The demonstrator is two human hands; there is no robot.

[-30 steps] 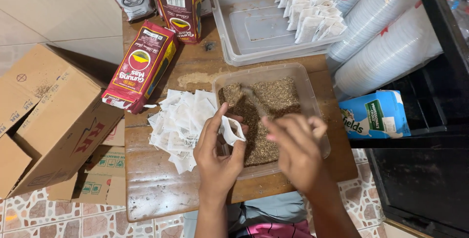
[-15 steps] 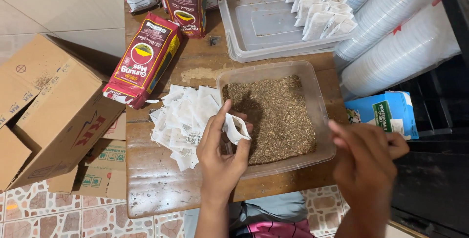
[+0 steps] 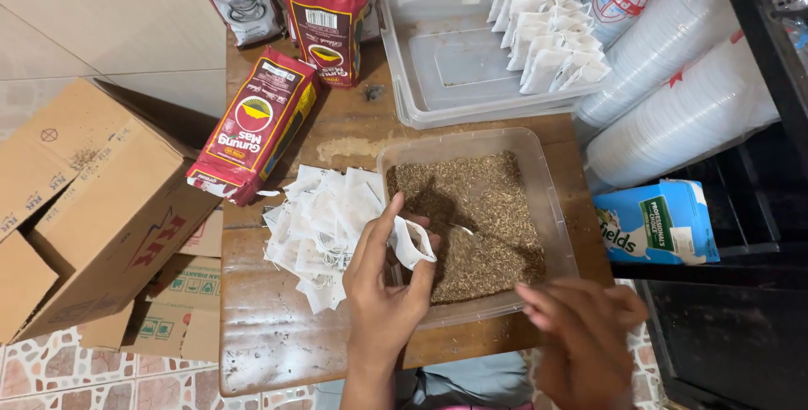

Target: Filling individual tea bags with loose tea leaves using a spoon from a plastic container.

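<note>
A view from above of a small wooden table (image 3: 278,359) where a person fills tea bags. The left hand (image 3: 383,288) is raised over the near left corner of a clear plastic tub (image 3: 551,199) of loose brown tea leaves (image 3: 484,216). Its thumb and fingers pinch 1 small white paper bag (image 3: 412,242), holding the bag's mouth open just above the leaves. The bag sits at the fingertips, on the hand's right side, over the tub's edge. The right hand (image 3: 581,334) hovers near the tub's near right corner, well apart from the bag; it is blurred, and whether its fingers hold anything cannot be told. A thin metal spoon (image 3: 463,231) lies in the leaves just right of the bag. Left of the left hand, touching the tub's side, lies a loose pile of empty white bags (image 3: 316,229). Beyond it lies a red tea packet (image 3: 257,124) on its side. At the far edge, a second clear tray (image 3: 454,65) holds a row of filled white bags (image 3: 547,31). Cardboard boxes (image 3: 93,199) stand on the floor at left.
</note>
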